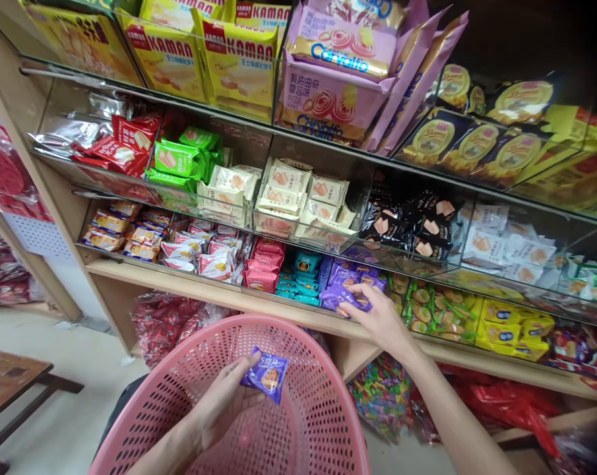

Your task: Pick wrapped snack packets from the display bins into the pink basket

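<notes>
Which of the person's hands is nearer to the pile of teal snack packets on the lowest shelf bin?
Right. The right hand rests on purple packets just beside the teal snack packets; the left hand is lower, over the pink plastic basket, holding one purple packet.

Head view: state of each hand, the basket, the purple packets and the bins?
left hand: shut on a purple packet, over the basket
purple packet: sealed, held above the basket
right hand: fingers closed on purple packets in the bin
purple packets in bin: piled loose, sealed
pink basket: upright, nothing seen lying inside
clear bins: open-topped, filled with wrapped snacks
</notes>
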